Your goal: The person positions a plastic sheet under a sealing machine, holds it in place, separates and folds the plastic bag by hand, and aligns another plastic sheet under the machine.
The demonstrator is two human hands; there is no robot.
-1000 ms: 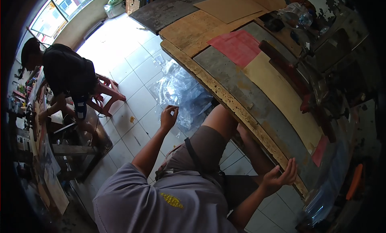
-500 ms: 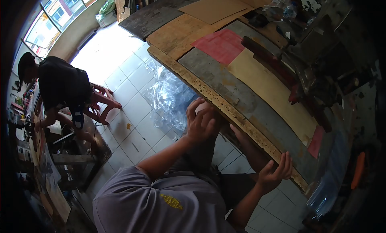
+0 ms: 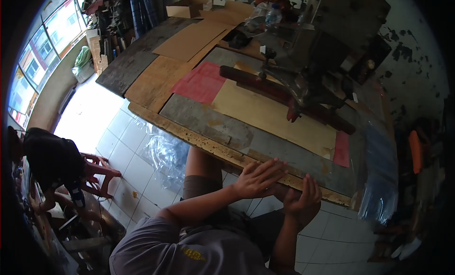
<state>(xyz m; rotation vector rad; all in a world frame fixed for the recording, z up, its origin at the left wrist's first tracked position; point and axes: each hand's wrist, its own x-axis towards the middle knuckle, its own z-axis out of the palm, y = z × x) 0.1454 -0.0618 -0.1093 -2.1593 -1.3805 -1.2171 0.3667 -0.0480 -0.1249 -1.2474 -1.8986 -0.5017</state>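
Note:
My left hand (image 3: 260, 179) is at the front edge of the workbench (image 3: 199, 141), its fingers stretched out over the wooden rim and nothing seen in it. Just to its right, my right hand (image 3: 303, 197) is raised at the same edge with its fingers apart, also empty. Beyond both hands, a long yellowish sheet (image 3: 275, 121) lies on the grey board, between a large red piece (image 3: 199, 83) on the left and a small red piece (image 3: 341, 149) on the right. A dark red bar (image 3: 284, 98) of a machine sits over the sheet.
Cardboard (image 3: 182, 40) and an open box (image 3: 189, 7) lie at the back left. Clear plastic (image 3: 166, 154) is on the floor. At the far left a person (image 3: 54, 159) bends beside a red stool (image 3: 102, 173). Plastic bags (image 3: 379, 180) hang at the right edge.
My left hand has moved from over the floor to the bench edge, beside my right hand. The view has turned toward the bench and machine.

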